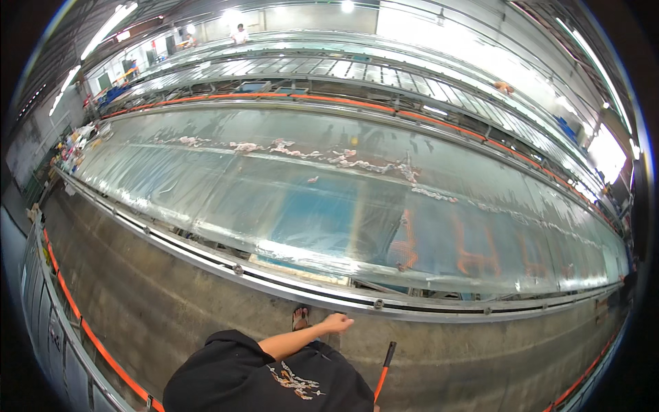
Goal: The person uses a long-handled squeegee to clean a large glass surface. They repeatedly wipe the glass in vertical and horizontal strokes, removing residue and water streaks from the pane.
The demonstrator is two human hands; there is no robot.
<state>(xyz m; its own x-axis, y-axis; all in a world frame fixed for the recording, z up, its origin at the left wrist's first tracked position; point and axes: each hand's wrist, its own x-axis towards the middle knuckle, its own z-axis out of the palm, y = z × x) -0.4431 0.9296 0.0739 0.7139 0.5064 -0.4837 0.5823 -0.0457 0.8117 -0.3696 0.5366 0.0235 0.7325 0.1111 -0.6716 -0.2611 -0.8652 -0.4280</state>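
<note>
My left hand point(336, 323) is in front of my body, its forearm crossing to the right from a black sleeve. The fingers look curled closed, with nothing visible in them. Only a sliver of my right hand point(376, 408) shows at the lower edge, against an orange pole point(382, 381) with a black end point(390, 353). The pole stands tilted, apparently gripped there; its lower part is out of view. Beyond my left hand runs the metal rail point(309, 295) of a long table point(226, 199) with a wet, glassy surface. Crumpled whitish scraps point(295, 150) lie in a line along it.
A concrete floor point(171, 295) forms the aisle, with my sandalled foot point(301, 317) near the rail. Behind on the left is another rail with an orange strip point(68, 302). More long tables point(288, 67) stretch beyond, where a person point(239, 34) stands. Clutter point(79, 145) sits at the far left end.
</note>
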